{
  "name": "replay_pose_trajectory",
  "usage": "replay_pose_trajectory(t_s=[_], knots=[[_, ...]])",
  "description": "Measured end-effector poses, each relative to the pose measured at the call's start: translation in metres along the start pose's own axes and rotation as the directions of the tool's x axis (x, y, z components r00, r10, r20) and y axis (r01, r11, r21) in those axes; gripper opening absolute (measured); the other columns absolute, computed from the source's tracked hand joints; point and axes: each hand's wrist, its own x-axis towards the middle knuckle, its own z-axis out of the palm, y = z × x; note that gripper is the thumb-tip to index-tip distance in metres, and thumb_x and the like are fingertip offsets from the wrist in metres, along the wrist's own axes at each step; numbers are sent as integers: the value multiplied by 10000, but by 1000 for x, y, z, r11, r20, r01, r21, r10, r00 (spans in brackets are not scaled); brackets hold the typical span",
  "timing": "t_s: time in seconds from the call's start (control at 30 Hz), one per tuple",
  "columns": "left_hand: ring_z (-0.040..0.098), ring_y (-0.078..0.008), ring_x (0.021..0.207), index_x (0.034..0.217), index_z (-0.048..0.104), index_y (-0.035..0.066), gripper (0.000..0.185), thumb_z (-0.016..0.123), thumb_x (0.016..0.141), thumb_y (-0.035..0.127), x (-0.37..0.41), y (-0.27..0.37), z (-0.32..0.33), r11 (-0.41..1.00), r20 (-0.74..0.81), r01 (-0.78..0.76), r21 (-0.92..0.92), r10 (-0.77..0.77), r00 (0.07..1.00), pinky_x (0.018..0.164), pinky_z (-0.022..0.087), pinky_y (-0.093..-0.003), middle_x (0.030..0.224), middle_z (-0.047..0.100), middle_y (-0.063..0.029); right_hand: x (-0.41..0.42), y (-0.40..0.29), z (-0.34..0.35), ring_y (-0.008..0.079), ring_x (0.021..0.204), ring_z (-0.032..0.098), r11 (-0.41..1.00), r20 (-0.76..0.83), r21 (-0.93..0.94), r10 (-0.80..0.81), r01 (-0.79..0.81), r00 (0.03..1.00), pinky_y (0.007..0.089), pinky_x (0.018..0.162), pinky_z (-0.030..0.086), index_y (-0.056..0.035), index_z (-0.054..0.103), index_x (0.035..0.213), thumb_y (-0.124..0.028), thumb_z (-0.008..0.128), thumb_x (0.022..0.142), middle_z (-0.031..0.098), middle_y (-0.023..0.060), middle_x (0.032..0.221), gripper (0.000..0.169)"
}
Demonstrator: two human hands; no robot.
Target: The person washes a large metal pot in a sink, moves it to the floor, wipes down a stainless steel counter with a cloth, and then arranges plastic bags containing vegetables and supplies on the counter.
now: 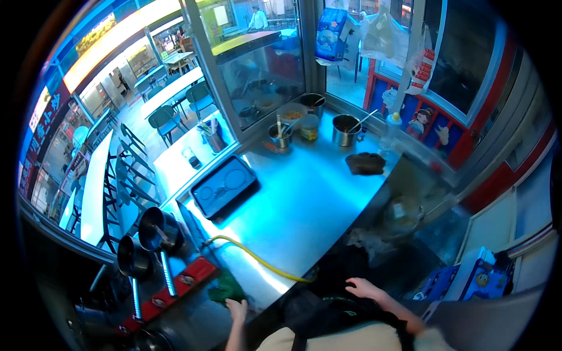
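My left hand (237, 309) grips a green cloth (225, 286) at the near left end of the steel counter (281, 197). Just beside the cloth is the red control panel (169, 296) of a stove, fitted with several knobs. A yellow hose (259, 259) runs across the counter from near the stove to its front edge. Held in front of my dark apron (325, 307), my right hand (365, 289) has nothing in it, its fingers loosely apart. Two dark saucepans (160, 228) with long metal handles stand on the stove, left of the cloth.
A black tray (225, 186) lies along the counter's window side. Toward the back corner stand steel pots (346, 131) with ladles, a lidded plastic jar (309, 127) and a squeeze bottle (390, 129). A brown cloth (365, 163) lies near the right edge. Blue boxes (474, 278) are low at right.
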Motion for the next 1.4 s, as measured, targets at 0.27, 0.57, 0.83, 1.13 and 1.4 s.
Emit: replay_pose_trajectory(t_s=[0.27,0.57,0.83,1.13,1.4], knots=[[538,-357,954,1063,540,16,471,531,780,392,-44,178,66,865,510,-445,232,281,813,792,439,-392,994,577,-213,-105,140,-92,172,556,538,920,-203,305,316,-246,927,294,546,423,-37,621,712,-280,603,778,566,69,599,252],[564,-330,902,1182,406,21,585,622,745,345,-46,491,212,662,503,-724,-192,700,507,749,456,-389,1031,546,-217,-70,152,-198,165,658,542,925,-444,339,320,-174,837,273,587,425,-16,590,769,-242,602,788,572,86,732,227],[413,-353,1102,1274,221,-58,961,769,581,320,-14,755,312,398,79,-800,-449,910,408,912,360,-393,1194,402,-240,37,98,-396,260,667,571,975,-613,131,221,-179,758,348,591,438,-49,496,953,-240,588,784,564,101,686,271],[450,-286,1096,1263,300,50,939,780,489,279,14,889,367,292,-69,-704,-647,897,436,890,318,-446,1174,464,-135,246,65,-583,321,764,586,851,-778,-419,-156,-317,608,431,621,467,-43,415,1060,-365,545,792,560,180,881,439],[459,-246,1080,1220,352,79,862,750,507,355,5,818,275,159,-1,-862,-481,983,182,935,273,-480,1144,480,-105,246,19,-581,273,607,598,648,-438,-714,-117,-265,892,366,499,469,-58,484,866,-452,535,770,576,122,676,410]])
